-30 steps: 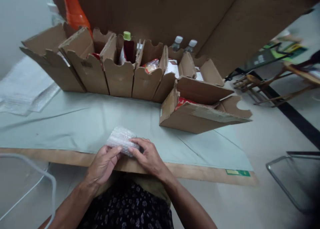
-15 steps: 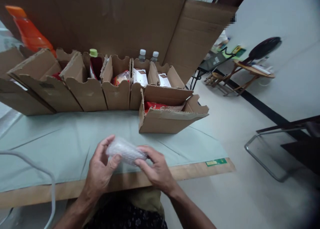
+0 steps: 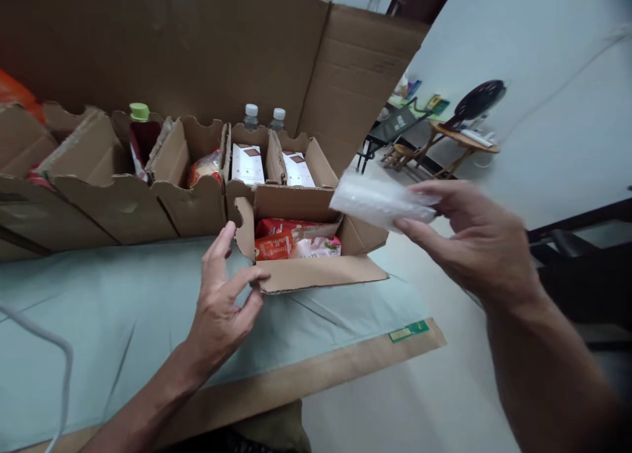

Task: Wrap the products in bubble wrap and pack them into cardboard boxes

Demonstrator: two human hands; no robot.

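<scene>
A bundle of bubble wrap (image 3: pixel 370 196) is pinched at its right end between the thumb and fingers of my right hand (image 3: pixel 478 236). It is held in the air, tilted, above the right end of a small open cardboard box (image 3: pixel 316 275). What the wrap contains, if anything, cannot be made out. My left hand (image 3: pixel 224 295) grips the box's front left corner, its fingers on the side flap and the folded-out front flap. Inside the box lie a red packet (image 3: pixel 281 226), an orange-red packet (image 3: pixel 274 247) and a pink-and-white packet (image 3: pixel 316 247).
Behind the box runs a row of cardboard bins (image 3: pixel 113 203) with packets, white cartons (image 3: pixel 248 164) and bottles (image 3: pixel 251 116). A tall cardboard panel (image 3: pixel 247 45) stands behind them. A grey cable (image 3: pixel 59 341) crosses the cloth-covered table (image 3: pixel 162 308) at left.
My left hand has let go of the bubble wrap and moved to the box, whose front now leans outward. My right hand has carried the bundle up and right. The view has shifted rightward.
</scene>
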